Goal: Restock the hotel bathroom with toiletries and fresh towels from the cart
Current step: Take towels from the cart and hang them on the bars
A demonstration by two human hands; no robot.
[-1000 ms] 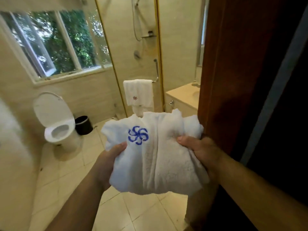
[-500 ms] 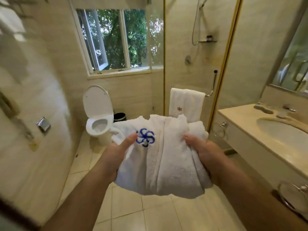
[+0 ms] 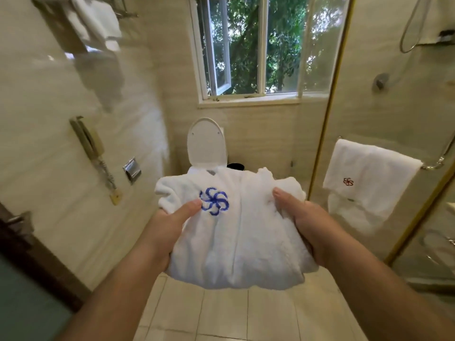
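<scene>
A folded white towel (image 3: 243, 232) with a blue pinwheel emblem is held in front of me at chest height. My left hand (image 3: 170, 227) grips its left edge, thumb on top beside the emblem. My right hand (image 3: 305, 225) grips its right edge, thumb pressing into the cloth. Another white towel (image 3: 366, 178) with a red emblem hangs on the bar of the glass shower door at right. More white towels (image 3: 98, 20) sit on a wall rack at the upper left.
A toilet (image 3: 206, 146) with its lid up stands under the window (image 3: 248, 48), a black bin (image 3: 235, 166) beside it. A wall phone (image 3: 88, 141) and paper holder (image 3: 132, 169) are on the left wall. The gold-framed glass shower door (image 3: 330, 114) is at right, the dark wooden door (image 3: 17, 239) at left.
I have walked further into the bathroom and my view has turned left: the sink counter has left the frame and the left wall and toilet are nearer. Both hands keep the same hold.
</scene>
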